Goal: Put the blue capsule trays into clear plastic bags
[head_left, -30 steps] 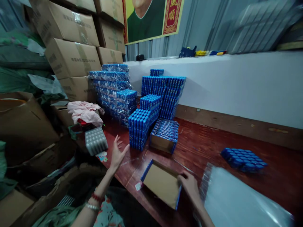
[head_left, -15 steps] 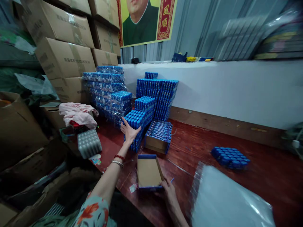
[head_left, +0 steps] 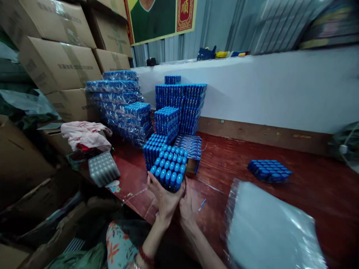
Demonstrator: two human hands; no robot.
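Note:
A block of blue-capped tubes [head_left: 169,166] is lifted off the stack, its rounded caps turned toward me. My left hand [head_left: 165,200] is closed around its lower left side. My right hand [head_left: 186,203] is closed at the lower right, on the shallow cardboard box, which is almost entirely hidden behind the block. Just behind stand more blue tubes [head_left: 153,147] in tight rows, with taller stacks [head_left: 181,104] against the wall. A display box of flat blue packs [head_left: 189,145] sits partly covered by the held block.
Plastic-wrapped blue bundles [head_left: 117,97] and cartons [head_left: 64,67] rise at the left. A clear tray [head_left: 103,169] and pink cloth [head_left: 85,136] lie near the left edge. Clear plastic bags [head_left: 269,224] and a separate blue bundle [head_left: 269,170] are on the right of the red table [head_left: 224,157].
My left hand has taken a block of blue tubes from the stack and brought it toward me to my right hand. The shallow box has left the table and the view has shifted slightly.

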